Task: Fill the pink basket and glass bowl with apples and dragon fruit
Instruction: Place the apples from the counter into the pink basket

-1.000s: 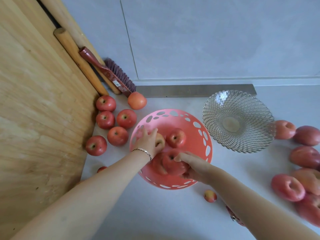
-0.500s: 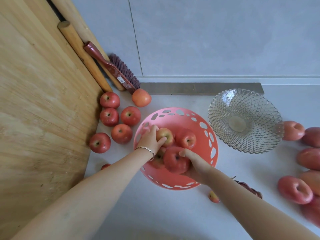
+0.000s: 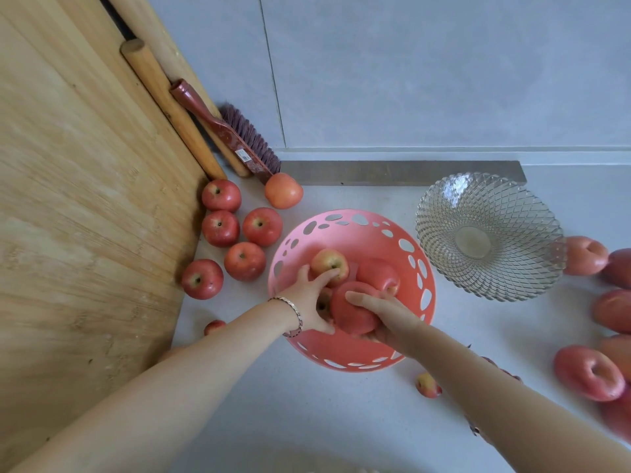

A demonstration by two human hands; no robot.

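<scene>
In the middle of the grey counter [image 3: 307,397], the pink basket [image 3: 372,227] is sitting with both hands reaching into it. The right hand [image 3: 386,319] is wrapping its fingers around a large red apple [image 3: 351,312], while the left hand [image 3: 307,298] is laying spread fingers on a yellowish apple [image 3: 329,262]; whether it is truly gripping is unclear. A third apple [image 3: 382,276] is lying just beside them. The glass bowl [image 3: 488,233] is standing empty to the right. These apples are probably firm, fairly heavy and smooth, so cupping each from the side with the whole palm is looking safest; the bowl is likely fragile, so fruit is best lowered, not dropped. Compared with 0.5 s ago, both hands are sitting slightly deeper, the right fingers covering more of the red apple. 5 loose apples [image 3: 244,261] are waiting at far left.
</scene>
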